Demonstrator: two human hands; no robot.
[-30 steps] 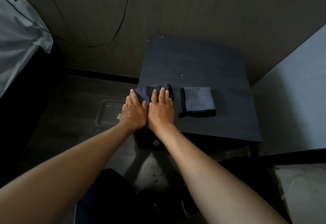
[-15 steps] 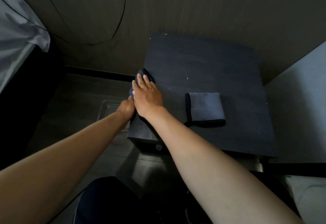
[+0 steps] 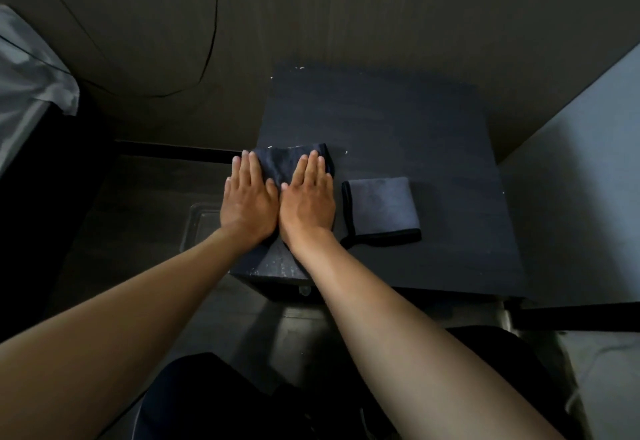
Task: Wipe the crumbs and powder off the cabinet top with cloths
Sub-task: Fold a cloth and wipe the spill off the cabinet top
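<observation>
The dark cabinet top [image 3: 415, 121] fills the middle of the view. A dark blue cloth [image 3: 282, 162] lies at its left edge. My left hand [image 3: 247, 204] and my right hand [image 3: 308, 200] press flat on it side by side, thumbs touching; the left hand partly overhangs the edge. A second, grey-blue folded cloth [image 3: 381, 207] with a black border lies untouched just right of my right hand. White crumbs [image 3: 346, 152] dot the top beside the cloth, and pale powder [image 3: 273, 268] marks the near left corner.
A wall with a hanging black cable [image 3: 207, 41] stands behind the cabinet. A pale panel [image 3: 588, 169] borders it on the right. A clear tray [image 3: 202, 221] lies on the floor to the left, below my left hand. Grey fabric [image 3: 27, 69] hangs at far left.
Half a second ago my right hand held the cloth bunched at the left edge with my left hand below the edge. Now both hands lie flat on the spread cloth.
</observation>
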